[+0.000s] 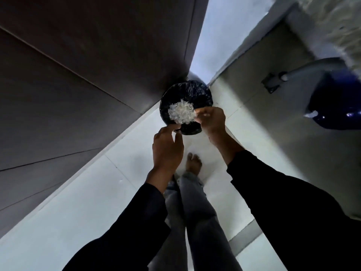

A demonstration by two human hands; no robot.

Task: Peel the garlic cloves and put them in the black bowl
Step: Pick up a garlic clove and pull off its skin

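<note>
Far left: dark brown panelled cabinet fronts (82, 79) fill the upper left w/ thin seams running across, meeting the pale grey tiled floor (78, 202) along a diagonal edge. Near centre-left, left hand (167, 148) comes out of a black sleeve (125, 227); fingers loosely curled, thumb and forefinger tips close together right at the near rim of the round bin lined w/ a shiny black plastic bag (197, 92). Can't tell if anything is pinched between them. The bin stands on the floor at the far centre, against the cabinet corner. Over its opening, a loose clump of thin white papery garlic skins (181, 113) sits between the two hands, touching the fingertips of the right hand (212, 119). Right hand's fingers are bent inward toward the clump; looks like it grips the skins' right edge, but blur hides the exact hold. No black bowl or peeled cloves in view, so their place can't be told. Below the hands: grey jeans (197, 212) and a bare foot (193, 162) on the tiles. Right arm in a black sleeve too (293, 212). Far right: deep blue glossy rounded container (336, 106) w/ a grey pipe (304, 72) above it, beside a grey wall.
</note>
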